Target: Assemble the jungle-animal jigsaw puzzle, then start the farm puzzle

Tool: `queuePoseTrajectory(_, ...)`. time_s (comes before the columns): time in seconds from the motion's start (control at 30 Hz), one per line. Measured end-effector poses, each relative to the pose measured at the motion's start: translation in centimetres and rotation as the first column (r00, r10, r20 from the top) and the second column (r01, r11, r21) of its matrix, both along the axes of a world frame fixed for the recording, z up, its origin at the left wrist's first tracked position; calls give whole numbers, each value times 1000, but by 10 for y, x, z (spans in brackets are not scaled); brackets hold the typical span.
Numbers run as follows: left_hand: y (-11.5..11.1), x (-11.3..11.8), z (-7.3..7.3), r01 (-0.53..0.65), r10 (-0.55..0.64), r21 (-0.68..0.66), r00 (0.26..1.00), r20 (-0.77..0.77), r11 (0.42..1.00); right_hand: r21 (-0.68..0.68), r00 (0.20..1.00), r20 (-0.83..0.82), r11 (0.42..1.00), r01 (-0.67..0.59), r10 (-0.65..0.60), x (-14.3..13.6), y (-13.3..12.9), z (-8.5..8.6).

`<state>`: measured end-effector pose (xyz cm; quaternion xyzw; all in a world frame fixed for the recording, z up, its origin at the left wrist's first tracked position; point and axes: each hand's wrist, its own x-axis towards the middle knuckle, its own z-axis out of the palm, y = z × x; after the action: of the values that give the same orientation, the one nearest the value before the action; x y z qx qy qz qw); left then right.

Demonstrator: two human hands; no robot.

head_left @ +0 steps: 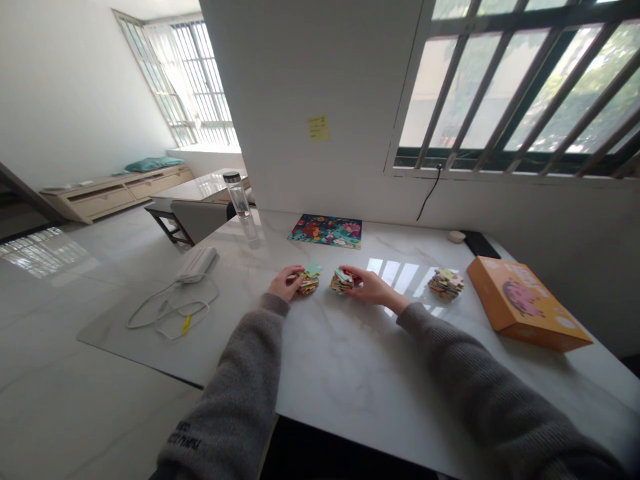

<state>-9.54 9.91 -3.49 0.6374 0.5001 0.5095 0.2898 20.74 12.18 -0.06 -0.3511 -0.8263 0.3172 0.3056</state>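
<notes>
My left hand [286,283] is closed around the left side of a stack of jigsaw puzzle pieces [309,283], with a pale green piece on top. Just to the right, my right hand [369,287] grips a second stack of puzzle pieces [341,281] from its right side, thumb low and fingers over the top. Both stacks rest at table height with a narrow gap between them. A third stack of puzzle pieces [446,283] stands apart, right of my right hand. Behind the stacks lies a colourful picture sheet [327,231].
An orange box [527,303] stands at the table's right, near a black flat object [481,245] and a small round white item [456,237]. On the left lie a white power strip [197,264] and its looped cable. A glass bottle [238,197] stands at the back left edge.
</notes>
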Motion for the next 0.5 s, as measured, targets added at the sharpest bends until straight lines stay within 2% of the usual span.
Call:
queuePoseTrajectory(0.13,0,0,-1,13,-13,-13,1000,1,1000,158,981,196,987,-38,6,10,-15,3)
queuePoseTrajectory(0.23,1,0,-1,15,-15,-22,1000,-10,1000,268,944,327,962,-55,-37,12,-24,3)
queuePoseTrajectory(0.33,1,0,0,3,-3,-26,1000,3,1000,304,913,401,951,-56,-74,15,-30,4)
queuePoseTrajectory(0.43,0,1,1,2,-1,-32,1000,21,999,288,910,406,957,-43,-81,16,-31,10)
queuePoseTrajectory(0.5,-1,2,2,3,-2,-36,1000,20,999,302,942,324,953,-11,-92,10,-27,19)
